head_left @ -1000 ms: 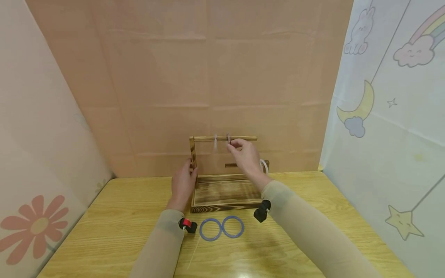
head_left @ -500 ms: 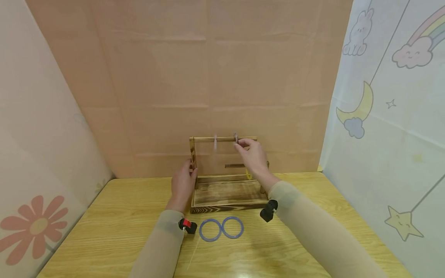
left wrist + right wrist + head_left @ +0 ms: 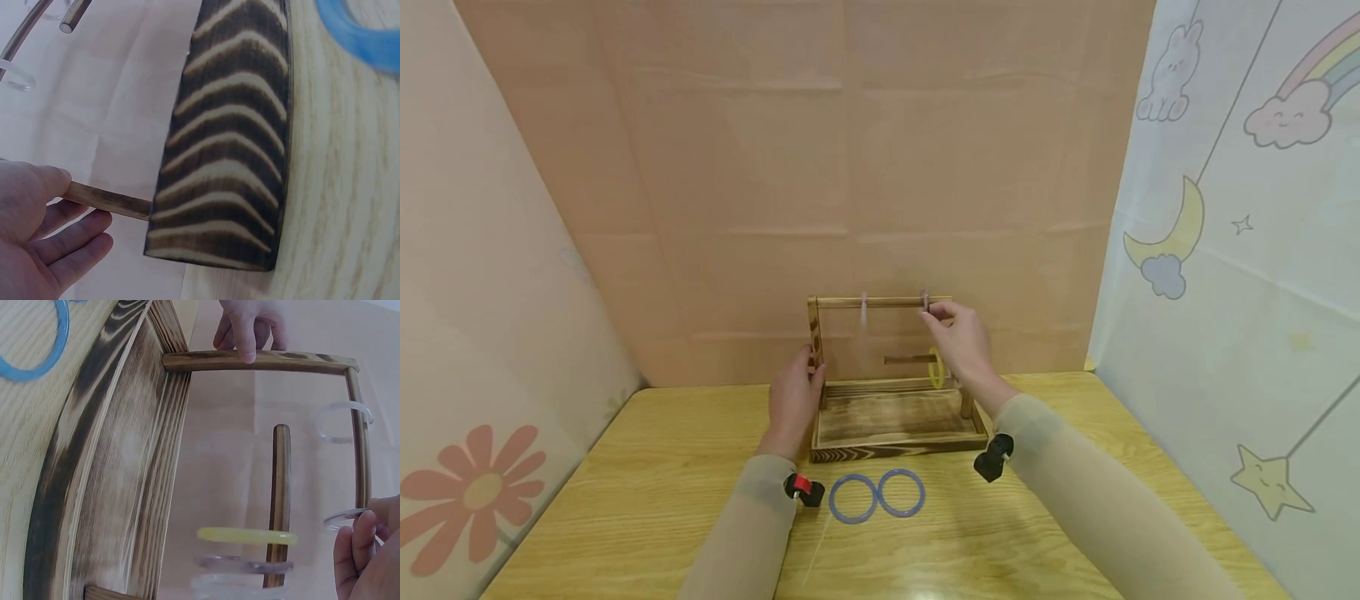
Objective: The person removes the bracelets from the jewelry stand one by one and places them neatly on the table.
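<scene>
A burnt-wood rack (image 3: 898,448) has a tray base, an upper rod and a shorter lower rod. My left hand (image 3: 793,398) grips its left upright post (image 3: 109,201), thumb on one side and fingers on the other. Near the free end of the upper rod (image 3: 891,302), my right hand (image 3: 962,343) pinches a greyish-purple bangle (image 3: 342,517) that rings the rod. Further left on that rod hangs a clear bangle (image 3: 325,433). On the lower rod (image 3: 280,481) sit a yellow bangle (image 3: 247,535), a purple bangle (image 3: 244,564) and pale ones, partly behind my right hand in the head view.
Two blue bangles (image 3: 853,499) lie side by side on the wooden table in front of the tray. A tan backdrop (image 3: 745,192) stands right behind the rack, with printed side panels (image 3: 1217,292) at left and right.
My right hand has slid the purple bangle rightward along the upper rod toward its free end. The yellow bangle on the lower rod has come into view. My left hand stays on the post.
</scene>
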Demonstrator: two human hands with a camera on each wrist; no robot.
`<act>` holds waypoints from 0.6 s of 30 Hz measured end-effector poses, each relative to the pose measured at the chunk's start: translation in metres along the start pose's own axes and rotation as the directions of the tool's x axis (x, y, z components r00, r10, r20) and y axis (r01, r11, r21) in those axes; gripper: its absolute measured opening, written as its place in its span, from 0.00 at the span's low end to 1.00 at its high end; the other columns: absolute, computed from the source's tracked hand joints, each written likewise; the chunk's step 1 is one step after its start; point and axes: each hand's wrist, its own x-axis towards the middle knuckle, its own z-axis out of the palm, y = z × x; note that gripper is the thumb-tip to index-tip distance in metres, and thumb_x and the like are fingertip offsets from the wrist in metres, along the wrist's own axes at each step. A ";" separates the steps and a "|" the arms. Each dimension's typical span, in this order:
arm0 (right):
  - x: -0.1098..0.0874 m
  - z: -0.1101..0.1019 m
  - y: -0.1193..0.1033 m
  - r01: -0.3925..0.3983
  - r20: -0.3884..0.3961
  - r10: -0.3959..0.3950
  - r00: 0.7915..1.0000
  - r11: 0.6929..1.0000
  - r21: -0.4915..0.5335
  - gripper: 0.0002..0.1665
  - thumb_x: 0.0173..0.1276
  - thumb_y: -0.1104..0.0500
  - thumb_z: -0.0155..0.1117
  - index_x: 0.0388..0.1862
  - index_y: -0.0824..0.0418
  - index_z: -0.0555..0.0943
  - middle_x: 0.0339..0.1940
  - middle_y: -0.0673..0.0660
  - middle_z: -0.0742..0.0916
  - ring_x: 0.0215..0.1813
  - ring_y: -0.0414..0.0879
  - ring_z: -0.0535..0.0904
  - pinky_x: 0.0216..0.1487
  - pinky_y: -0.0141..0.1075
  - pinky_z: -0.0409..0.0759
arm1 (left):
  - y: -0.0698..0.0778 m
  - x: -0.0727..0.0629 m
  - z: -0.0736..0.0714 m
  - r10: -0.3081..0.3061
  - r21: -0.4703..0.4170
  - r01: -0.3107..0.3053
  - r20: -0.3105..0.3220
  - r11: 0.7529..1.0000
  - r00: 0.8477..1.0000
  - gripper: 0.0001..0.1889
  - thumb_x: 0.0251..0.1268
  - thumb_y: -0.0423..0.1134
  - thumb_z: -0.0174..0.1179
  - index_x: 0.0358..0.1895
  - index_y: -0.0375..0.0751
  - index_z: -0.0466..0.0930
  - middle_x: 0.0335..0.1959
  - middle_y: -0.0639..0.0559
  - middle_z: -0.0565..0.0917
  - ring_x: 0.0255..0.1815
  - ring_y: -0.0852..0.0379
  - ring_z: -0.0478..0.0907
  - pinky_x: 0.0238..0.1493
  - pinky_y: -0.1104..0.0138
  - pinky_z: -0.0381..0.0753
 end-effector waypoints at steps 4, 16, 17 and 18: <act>0.001 -0.003 0.004 -0.010 -0.002 0.010 1.000 1.000 -0.007 0.15 0.83 0.47 0.71 0.54 0.56 0.92 0.51 0.54 0.90 0.34 0.50 0.80 0.31 0.43 0.76 | -0.003 0.002 0.002 -0.001 -0.003 0.001 0.003 1.000 1.000 0.19 0.85 0.38 0.65 0.69 0.34 0.79 0.57 0.37 0.89 0.47 0.40 0.92 0.43 0.44 0.90; -0.004 -0.016 0.016 -0.010 -0.018 0.010 1.000 0.999 -0.031 0.16 0.83 0.46 0.71 0.55 0.55 0.92 0.52 0.55 0.90 0.32 0.50 0.84 0.29 0.39 0.76 | 0.001 -0.005 0.004 -0.005 -0.003 0.005 -0.001 1.000 1.000 0.21 0.86 0.40 0.64 0.72 0.34 0.78 0.58 0.37 0.89 0.46 0.40 0.92 0.42 0.45 0.90; -0.004 -0.017 0.017 -0.013 -0.018 0.013 1.000 0.999 -0.033 0.16 0.83 0.46 0.71 0.55 0.55 0.92 0.52 0.54 0.90 0.30 0.51 0.84 0.27 0.38 0.76 | 0.001 -0.005 0.004 -0.006 -0.004 0.006 -0.001 1.000 1.000 0.21 0.86 0.40 0.63 0.72 0.34 0.78 0.58 0.37 0.89 0.47 0.40 0.92 0.42 0.45 0.90; -0.004 -0.018 0.019 -0.017 -0.019 0.016 1.000 0.999 -0.034 0.16 0.83 0.46 0.71 0.55 0.55 0.92 0.52 0.54 0.90 0.29 0.51 0.84 0.25 0.38 0.75 | 0.001 -0.006 0.005 -0.007 -0.004 0.007 -0.001 1.000 1.000 0.21 0.86 0.41 0.63 0.72 0.34 0.78 0.58 0.37 0.89 0.47 0.40 0.92 0.42 0.45 0.90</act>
